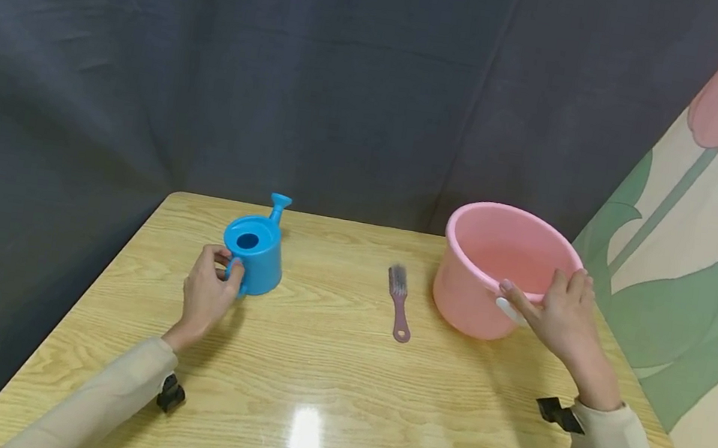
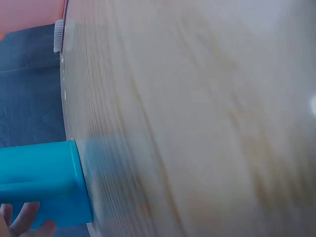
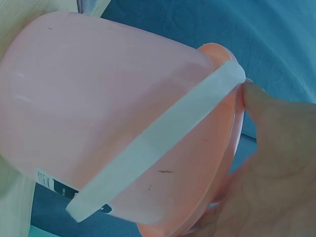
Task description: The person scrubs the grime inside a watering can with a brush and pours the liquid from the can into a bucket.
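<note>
On the left of the table, my left hand (image 1: 208, 291) holds the handle of a blue watering can (image 1: 263, 266). Its spout points toward the back. The left wrist view shows the can's side (image 2: 39, 163) low at the left, with fingertips beneath its handle. At the right stands a pink bucket (image 1: 467, 303), its mouth upward. My right hand (image 1: 567, 323) grips the near right rim, thumb and fingers spread along it. In the right wrist view, the bucket's white carrying handle (image 3: 158, 140) hangs across its outer wall. Part of the right fingers is hidden there.
A purple hairbrush (image 1: 400, 305) lies between the can and the bucket, bristle end toward the back. The wooden table (image 1: 286, 366) ends at a dark curtain (image 1: 350, 86). A wall painted with flowers (image 1: 690, 298) runs along the right side.
</note>
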A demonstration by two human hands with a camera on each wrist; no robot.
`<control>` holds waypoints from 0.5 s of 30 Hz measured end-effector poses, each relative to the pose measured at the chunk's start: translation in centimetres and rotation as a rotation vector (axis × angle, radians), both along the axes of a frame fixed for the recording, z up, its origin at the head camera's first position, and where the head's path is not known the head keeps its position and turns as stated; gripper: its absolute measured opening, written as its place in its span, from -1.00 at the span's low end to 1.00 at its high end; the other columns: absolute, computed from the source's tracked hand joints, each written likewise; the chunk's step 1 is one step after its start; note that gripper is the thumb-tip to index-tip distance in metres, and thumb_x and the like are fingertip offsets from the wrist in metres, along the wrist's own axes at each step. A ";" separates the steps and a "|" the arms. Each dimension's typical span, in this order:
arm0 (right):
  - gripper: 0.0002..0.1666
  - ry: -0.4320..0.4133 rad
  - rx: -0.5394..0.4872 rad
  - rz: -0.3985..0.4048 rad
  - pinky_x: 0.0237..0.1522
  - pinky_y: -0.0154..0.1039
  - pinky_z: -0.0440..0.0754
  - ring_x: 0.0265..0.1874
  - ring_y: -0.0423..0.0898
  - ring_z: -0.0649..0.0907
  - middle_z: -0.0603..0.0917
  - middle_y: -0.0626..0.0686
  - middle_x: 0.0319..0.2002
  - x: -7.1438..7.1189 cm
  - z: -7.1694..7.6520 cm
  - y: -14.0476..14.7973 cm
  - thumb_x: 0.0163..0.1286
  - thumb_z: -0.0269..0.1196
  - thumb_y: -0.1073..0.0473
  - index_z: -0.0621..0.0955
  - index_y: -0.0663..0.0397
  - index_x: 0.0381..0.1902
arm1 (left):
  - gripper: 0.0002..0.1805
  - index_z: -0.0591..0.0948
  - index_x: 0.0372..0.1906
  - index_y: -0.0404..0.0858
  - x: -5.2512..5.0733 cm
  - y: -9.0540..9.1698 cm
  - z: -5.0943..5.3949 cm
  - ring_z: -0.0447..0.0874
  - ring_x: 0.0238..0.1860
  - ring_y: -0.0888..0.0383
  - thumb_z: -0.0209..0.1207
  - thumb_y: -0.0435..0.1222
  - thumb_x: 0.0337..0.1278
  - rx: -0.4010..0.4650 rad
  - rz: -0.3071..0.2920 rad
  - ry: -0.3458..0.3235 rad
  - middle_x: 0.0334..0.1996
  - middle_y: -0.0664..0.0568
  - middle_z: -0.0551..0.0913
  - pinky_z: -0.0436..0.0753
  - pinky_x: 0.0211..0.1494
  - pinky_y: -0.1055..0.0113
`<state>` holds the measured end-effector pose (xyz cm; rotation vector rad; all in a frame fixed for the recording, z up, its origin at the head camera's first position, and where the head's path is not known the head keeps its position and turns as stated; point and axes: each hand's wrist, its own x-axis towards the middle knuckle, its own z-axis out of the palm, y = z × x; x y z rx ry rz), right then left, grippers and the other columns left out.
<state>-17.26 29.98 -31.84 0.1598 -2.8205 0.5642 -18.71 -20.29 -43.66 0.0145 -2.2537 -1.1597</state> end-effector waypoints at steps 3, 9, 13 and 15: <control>0.15 0.065 -0.017 0.017 0.18 0.55 0.01 0.27 0.69 -0.01 0.02 0.71 0.25 0.0 0.0 0.1 0.37 0.20 -0.30 0.13 0.78 0.23 | -0.78 0.51 -0.09 -0.38 -0.2 -0.1 -0.1 0.71 -0.36 -0.05 0.11 -0.28 0.34 0.001 0.031 0.056 -0.25 -0.14 0.59 0.66 -0.23 0.00; -0.14 0.266 -0.078 0.118 0.03 0.45 0.14 0.15 0.54 0.21 0.23 0.60 0.19 -0.2 -0.2 -0.1 0.24 0.41 -0.01 0.29 0.56 0.15 | -0.82 0.56 -0.17 -0.40 -0.5 -0.6 0.0 0.70 -0.36 -0.01 0.11 -0.31 0.35 0.013 0.085 0.114 -0.29 -0.15 0.61 0.56 -0.27 0.55; -0.28 0.316 -0.099 0.180 -0.03 0.35 0.34 -0.05 0.47 0.46 0.29 0.54 0.20 -0.2 -0.3 -0.3 0.18 0.47 0.17 0.40 0.54 0.10 | -0.82 0.59 -0.20 -0.40 -0.6 -1.0 0.1 0.68 -0.38 0.02 0.11 -0.31 0.35 0.029 0.104 0.117 -0.30 -0.15 0.62 0.41 -0.29 0.75; -0.32 0.334 -0.100 0.193 -0.10 0.33 0.45 -0.15 0.46 0.53 0.32 0.53 0.22 -0.1 -0.2 -0.5 0.19 0.46 0.22 0.44 0.56 0.11 | -0.82 0.60 -0.22 -0.40 -0.6 -1.1 0.3 0.67 -0.42 0.12 0.11 -0.32 0.36 0.036 0.119 0.129 -0.31 -0.14 0.64 0.40 -0.31 0.75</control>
